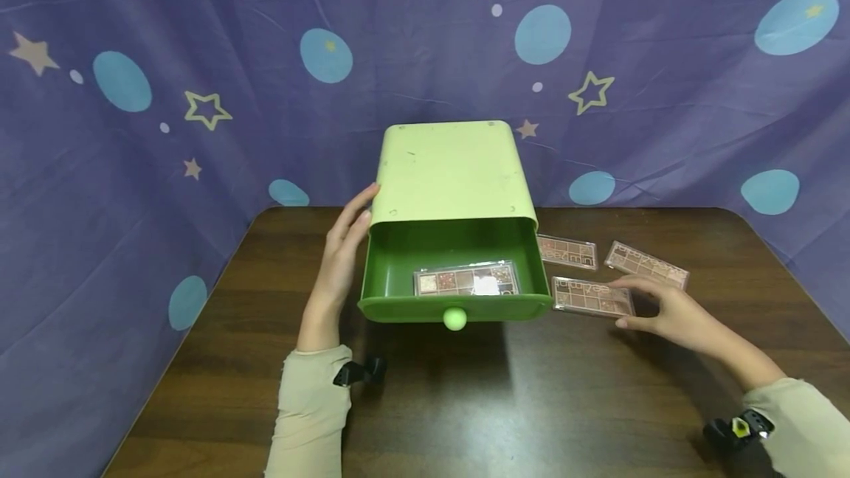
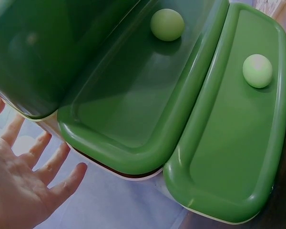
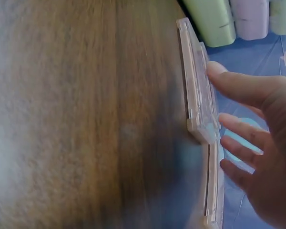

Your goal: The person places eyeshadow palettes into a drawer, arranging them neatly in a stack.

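A pale green drawer cabinet has its dark green top drawer pulled out. Inside lies one clear-lidded eyeshadow palette. My left hand rests its fingertips against the cabinet's left side, fingers extended, as the left wrist view also shows. To the right of the drawer, my right hand reaches over the end of a palette on the table, thumb and fingers apart around it. In the right wrist view the thumb is close to that palette; contact is unclear.
Two more palettes lie behind, one by the cabinet and one angled farther right. Everything stands on a brown wooden table before a purple curtain. Round knobs project from the drawer fronts.
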Motion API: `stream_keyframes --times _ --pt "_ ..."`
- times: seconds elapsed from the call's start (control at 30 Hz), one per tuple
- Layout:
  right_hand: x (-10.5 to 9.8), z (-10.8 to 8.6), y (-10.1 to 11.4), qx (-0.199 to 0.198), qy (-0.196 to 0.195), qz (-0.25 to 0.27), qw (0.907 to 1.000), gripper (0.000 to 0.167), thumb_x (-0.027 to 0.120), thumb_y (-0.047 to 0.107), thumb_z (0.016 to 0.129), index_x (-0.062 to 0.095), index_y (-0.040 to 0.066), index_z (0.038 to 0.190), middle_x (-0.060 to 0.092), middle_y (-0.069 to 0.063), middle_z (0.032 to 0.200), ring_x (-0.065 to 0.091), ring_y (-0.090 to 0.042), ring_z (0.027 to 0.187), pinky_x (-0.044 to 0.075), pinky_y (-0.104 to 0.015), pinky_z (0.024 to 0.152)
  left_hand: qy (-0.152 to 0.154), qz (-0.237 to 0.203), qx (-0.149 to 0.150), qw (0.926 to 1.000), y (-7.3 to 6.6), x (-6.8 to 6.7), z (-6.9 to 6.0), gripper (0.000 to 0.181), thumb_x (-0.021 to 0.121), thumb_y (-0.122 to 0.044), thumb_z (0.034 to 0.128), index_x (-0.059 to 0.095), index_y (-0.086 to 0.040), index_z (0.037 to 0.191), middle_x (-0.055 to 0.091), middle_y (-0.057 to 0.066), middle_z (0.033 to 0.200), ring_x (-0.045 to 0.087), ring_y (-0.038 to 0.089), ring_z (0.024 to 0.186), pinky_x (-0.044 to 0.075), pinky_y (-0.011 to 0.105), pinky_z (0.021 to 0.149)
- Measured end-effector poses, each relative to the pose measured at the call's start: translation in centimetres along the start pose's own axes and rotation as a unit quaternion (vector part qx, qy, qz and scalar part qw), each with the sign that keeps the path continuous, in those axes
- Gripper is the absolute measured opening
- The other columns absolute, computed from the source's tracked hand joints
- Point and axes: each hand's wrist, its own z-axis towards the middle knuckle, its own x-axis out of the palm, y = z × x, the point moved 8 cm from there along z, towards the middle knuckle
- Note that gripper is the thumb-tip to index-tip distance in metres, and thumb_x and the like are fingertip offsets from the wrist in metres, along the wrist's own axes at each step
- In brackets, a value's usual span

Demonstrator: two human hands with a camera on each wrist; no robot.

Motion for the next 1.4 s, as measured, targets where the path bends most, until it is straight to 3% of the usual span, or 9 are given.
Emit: stream_keyframes --times 0.1,0.17,0.23,0.57,0.93,1.07,1.2,1.4 --pt "0.5 0.0 -0.8 0.011 0.02 0.007 0.9997 0.061 0.09 0.013 0.068 0.065 0.006 0.122 0.061 -0.023 0.125 0.048 -0.046 0.123 0.031 -0.036 0.112 0.0 -0.001 -0.001 1.0 0.0 0.0 0.0 0.046 0.043 -0.021 0.1049 0.045 -0.009 0.149 0.043 -0.002 0.152 0.033 0.013 0.141 0.025 0.042 0.114" --pt "0.8 -0.1 -1.3 0.021 0.035 0.016 0.9991 0.064 0.091 0.014 0.067 0.063 0.004 0.123 0.055 -0.029 0.129 0.04 -0.059 0.123 0.028 -0.062 0.109 -0.001 -0.003 -0.001 1.0 0.0 0.0 0.0 0.046 0.043 -0.021 0.1048 0.045 -0.009 0.149 0.043 -0.001 0.152 0.033 0.013 0.141 0.025 0.043 0.114" --pt "1.1 -0.1 -1.7 0.027 0.044 0.021 0.9985 0.065 0.091 0.014 0.067 0.061 0.002 0.124 0.049 -0.033 0.13 0.035 -0.064 0.123 0.025 -0.076 0.097 -0.003 -0.003 -0.001 1.0 0.0 0.0 0.0 0.045 0.043 -0.02 0.1048 0.045 -0.008 0.148 0.043 0.0 0.152 0.033 0.014 0.141 0.025 0.042 0.114" --pt "1.6 0.4 -2.4 0.045 0.055 0.013 0.9974 0.067 0.09 0.017 0.068 0.059 -0.001 0.124 0.044 -0.036 0.132 0.035 -0.063 0.123 0.029 -0.076 0.093 -0.005 -0.006 -0.003 1.0 0.2 0.0 0.0 0.045 0.042 -0.018 0.1047 0.045 -0.006 0.148 0.042 0.003 0.153 0.033 0.015 0.141 0.025 0.041 0.115" --pt "2.2 1.3 -2.8 0.112 0.095 0.009 0.9892 0.07 0.09 0.026 0.071 0.058 -0.002 0.127 0.034 -0.042 0.139 0.022 -0.065 0.131 0.02 -0.078 0.099 -0.006 -0.006 -0.002 1.0 0.0 0.0 -0.1 0.045 0.042 -0.018 0.1047 0.045 -0.005 0.148 0.042 0.003 0.153 0.033 0.015 0.142 0.025 0.041 0.115" --pt "2.2 1.4 -2.7 0.108 0.089 0.009 0.9901 0.066 0.09 0.024 0.071 0.06 -0.002 0.124 0.037 -0.042 0.136 0.024 -0.065 0.129 0.021 -0.077 0.099 -0.005 -0.004 0.0 1.0 0.0 0.1 0.0 0.045 0.042 -0.019 0.1047 0.045 -0.006 0.148 0.042 0.003 0.153 0.033 0.015 0.142 0.025 0.042 0.115" --pt "2.0 1.4 -2.5 0.088 0.069 0.002 0.9937 0.063 0.091 0.022 0.069 0.062 -0.003 0.119 0.047 -0.037 0.126 0.038 -0.057 0.122 0.031 -0.071 0.096 -0.004 -0.003 0.0 1.0 -0.1 0.1 0.0 0.046 0.042 -0.019 0.1047 0.045 -0.005 0.148 0.042 0.003 0.153 0.033 0.015 0.141 0.025 0.042 0.115" --pt "1.8 1.3 -2.3 0.08 0.058 0.006 0.9951 0.06 0.091 0.023 0.069 0.063 -0.004 0.115 0.051 -0.035 0.125 0.04 -0.056 0.122 0.032 -0.07 0.096 -0.006 -0.004 -0.004 1.0 -0.1 0.0 0.1 0.046 0.042 -0.018 0.1044 0.045 -0.004 0.147 0.042 0.005 0.153 0.033 0.016 0.141 0.025 0.042 0.115"
